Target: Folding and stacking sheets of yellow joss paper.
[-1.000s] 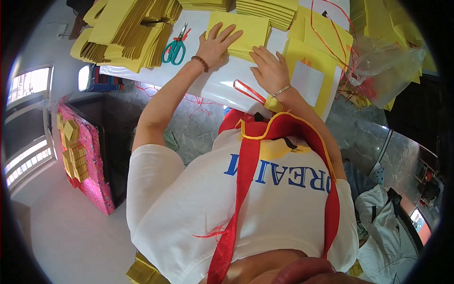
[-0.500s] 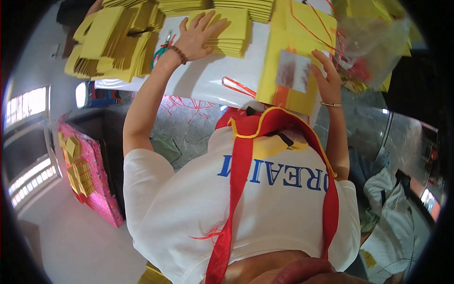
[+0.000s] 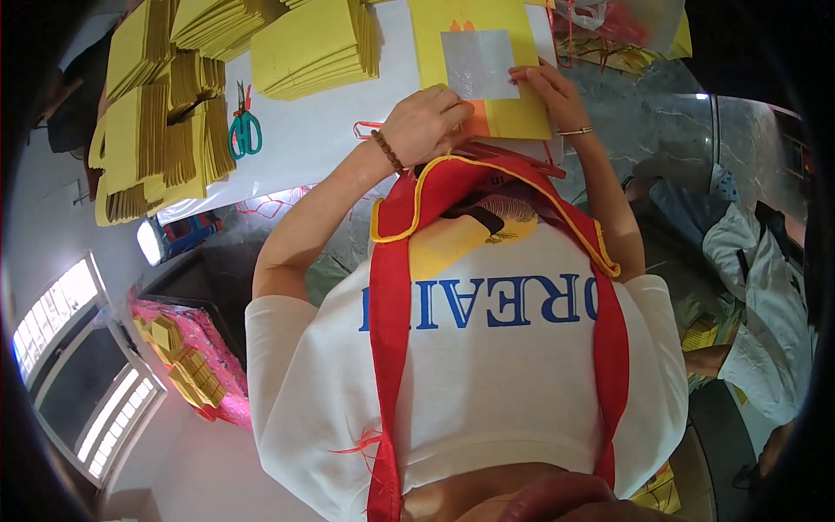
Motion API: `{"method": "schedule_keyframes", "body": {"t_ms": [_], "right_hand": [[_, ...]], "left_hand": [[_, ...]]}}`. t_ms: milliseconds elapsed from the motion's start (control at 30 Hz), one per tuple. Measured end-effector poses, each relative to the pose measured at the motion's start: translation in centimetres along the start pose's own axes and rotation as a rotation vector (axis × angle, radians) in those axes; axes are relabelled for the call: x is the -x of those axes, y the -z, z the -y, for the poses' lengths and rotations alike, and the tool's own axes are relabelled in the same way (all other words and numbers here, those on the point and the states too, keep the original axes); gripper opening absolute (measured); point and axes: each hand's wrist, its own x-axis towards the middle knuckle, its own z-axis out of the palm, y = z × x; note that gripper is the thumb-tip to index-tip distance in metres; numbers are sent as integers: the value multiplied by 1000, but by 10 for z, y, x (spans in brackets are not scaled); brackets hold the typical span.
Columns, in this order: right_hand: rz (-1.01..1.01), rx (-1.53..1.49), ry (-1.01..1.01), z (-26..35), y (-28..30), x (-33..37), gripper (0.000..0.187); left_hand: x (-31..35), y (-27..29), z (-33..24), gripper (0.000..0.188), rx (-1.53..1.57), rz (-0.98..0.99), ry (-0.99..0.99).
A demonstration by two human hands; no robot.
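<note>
Flat at the table's near edge lies a yellow paper stack [image 3: 522, 124], with a silver square [image 3: 478, 64] and orange patches on its top sheet. My left hand [image 3: 428, 123], wearing a beaded bracelet, has its fingers curled together at the stack's left edge, beside an orange patch; its fingertips are partly hidden. On the other side, my right hand [image 3: 552, 92] grips the right edge, with bent fingers reaching the silver square. Red string [image 3: 370, 130] lies just left of my left hand. A folded yellow paper bundle [image 3: 313, 48] sits farther left.
Green-handled scissors [image 3: 244, 130] lie on the white table [image 3: 300, 130] at left, near several fanned yellow paper bundles [image 3: 139, 130]. A clear plastic bag [image 3: 639, 22] is at the far right. Another person's arm [image 3: 706, 360] shows at the right, beside pale cloth.
My left hand has left the folded bundle and moved right and nearer, to the yellow stack's edge. My right hand's fingers have closed in on the right edge. The view has shifted.
</note>
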Motion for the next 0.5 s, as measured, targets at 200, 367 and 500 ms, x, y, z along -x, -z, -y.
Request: {"method": "schedule_keyframes", "body": {"t_ms": [200, 367, 500], "right_hand": [[-29, -223, -108, 9, -2, 2, 47], [-7, -177, -102, 7, -1, 0, 61], [0, -95, -109, 13, 0, -2, 63]], "left_hand": [[0, 5, 7, 16, 444, 20, 332], [-1, 7, 9, 20, 527, 66, 457], [1, 5, 12, 22, 619, 43, 547]]}}
